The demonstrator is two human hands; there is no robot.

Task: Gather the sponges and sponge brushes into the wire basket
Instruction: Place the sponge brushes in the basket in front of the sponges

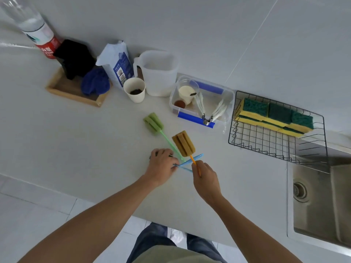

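A black wire basket [247,137] stands at the right of the counter with several yellow-and-green sponges [273,115] stacked along its far side. My right hand [206,177] is shut on the orange handle of a brown sponge brush [183,144], whose head is raised above the counter. A green sponge brush [153,123] lies on the counter, its handle running toward my left hand [161,166]. That hand presses down on two crossed blue brush handles [190,160]; their heads are hidden under it.
A clear plastic box [226,95] with blue clips holds cups and utensils beside the basket. A paper cup [134,90], white jug [160,73], bag, wooden tray [74,90] and bottle line the back. A steel sink [321,204] opens at right.
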